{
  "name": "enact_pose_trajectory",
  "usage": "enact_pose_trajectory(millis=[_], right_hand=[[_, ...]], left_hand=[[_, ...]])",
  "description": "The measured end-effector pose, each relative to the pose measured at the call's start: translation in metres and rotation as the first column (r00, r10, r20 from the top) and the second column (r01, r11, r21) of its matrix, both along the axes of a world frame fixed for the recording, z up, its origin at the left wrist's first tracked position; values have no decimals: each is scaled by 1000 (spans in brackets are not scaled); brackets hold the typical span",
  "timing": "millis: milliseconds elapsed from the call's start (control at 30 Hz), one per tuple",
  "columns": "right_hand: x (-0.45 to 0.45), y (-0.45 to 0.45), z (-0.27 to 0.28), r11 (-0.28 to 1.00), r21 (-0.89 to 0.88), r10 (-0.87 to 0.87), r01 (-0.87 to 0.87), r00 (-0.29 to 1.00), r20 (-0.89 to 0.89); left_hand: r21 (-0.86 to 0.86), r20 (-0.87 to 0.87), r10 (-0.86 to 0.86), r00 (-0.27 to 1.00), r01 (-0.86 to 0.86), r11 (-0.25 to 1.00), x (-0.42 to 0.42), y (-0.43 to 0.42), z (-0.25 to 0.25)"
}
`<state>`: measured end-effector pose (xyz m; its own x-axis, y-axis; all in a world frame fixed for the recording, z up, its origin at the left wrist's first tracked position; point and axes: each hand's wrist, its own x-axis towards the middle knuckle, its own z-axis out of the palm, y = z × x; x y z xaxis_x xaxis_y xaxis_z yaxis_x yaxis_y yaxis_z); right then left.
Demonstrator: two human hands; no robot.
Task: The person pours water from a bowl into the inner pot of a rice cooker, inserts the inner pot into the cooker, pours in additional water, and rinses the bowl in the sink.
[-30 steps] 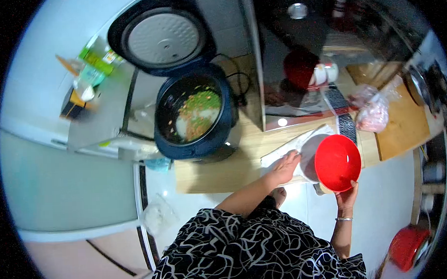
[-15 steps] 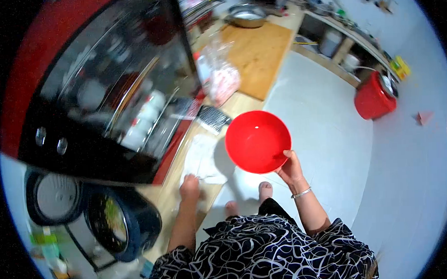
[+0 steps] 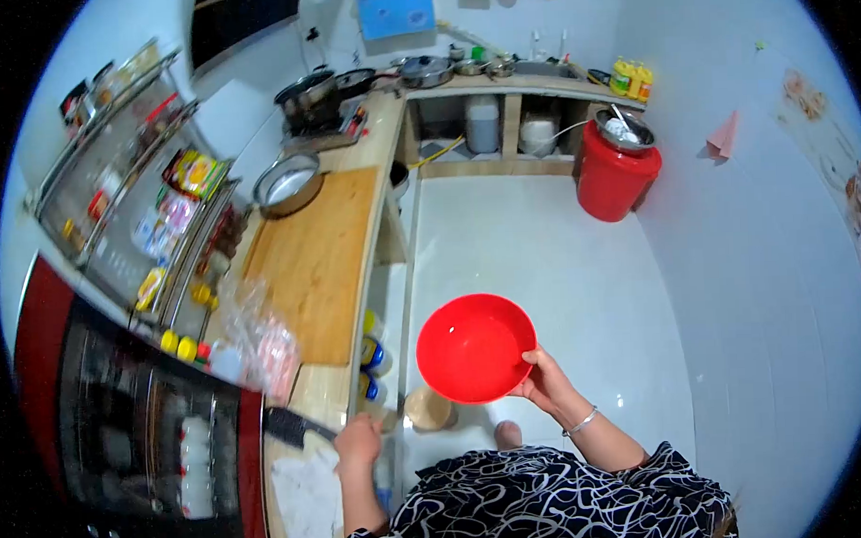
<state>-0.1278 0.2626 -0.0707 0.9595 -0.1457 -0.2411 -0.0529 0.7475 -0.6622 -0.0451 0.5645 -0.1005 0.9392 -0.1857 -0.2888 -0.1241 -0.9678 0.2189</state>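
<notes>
My right hand [image 3: 548, 383] holds a red bowl [image 3: 476, 349] by its right rim, thumb over the edge, above the floor. The inside of the bowl faces up and looks empty. My left hand [image 3: 359, 440] is at the counter's front edge with its fingers curled, close to the handle end of a dark, patterned object [image 3: 294, 427]; whether it grips anything is hidden. A white cloth [image 3: 309, 496] lies on the counter below it. A clear plastic bag with pink contents [image 3: 274, 355] rests beside the wooden board [image 3: 317, 263].
A metal basin [image 3: 288, 186] stands at the board's far end. Pots and a stove line the back counter [image 3: 378, 128]. A red bucket [image 3: 617, 172] with a metal bowl on top is by the right wall. A glass-fronted cabinet [image 3: 152, 440] and a rack [image 3: 178, 230] are at left.
The view has swung from the open cooker toward the far counter and sink. My right hand still holds the red bowl. My left hand has left the white cloth, and its fingers are now curled.
</notes>
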Motion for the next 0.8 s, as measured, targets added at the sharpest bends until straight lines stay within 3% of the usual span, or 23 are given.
enact_pose_trajectory(millis=[33,133,167,233,333,400,533,700,800], right_hand=[[-9,13,12,997,-71,-11,10,1000,-13],[18,-92,11,992,-75,-100,97,994,-37],[18,-106,16,989,-92,-116,113,993,-30],[45,-159,8,986,-78,-150,146,987,-51],[66,-201,-1,961,29,-272,274,961,-57],[78,-235,5,954,4,-299,299,954,-31],[151,-317,-21,923,16,-384,385,923,-35],[202,-403,2,884,6,-468,468,884,23],[253,-466,16,864,56,-501,500,865,13]], left_hand=[[-64,-13,-9,1000,8,998,-3,7,-1],[-107,13,-235,972,235,966,39,-126,8],[-113,22,-232,973,233,966,41,-137,13],[-94,-77,-323,943,315,944,70,-182,19],[-31,-76,-329,941,327,944,104,-209,11],[23,-34,-342,939,343,939,124,-228,8],[66,-116,-350,929,359,931,214,-300,-9],[48,-88,-393,915,398,916,292,-401,20],[17,-30,-575,818,575,818,345,-482,35]])
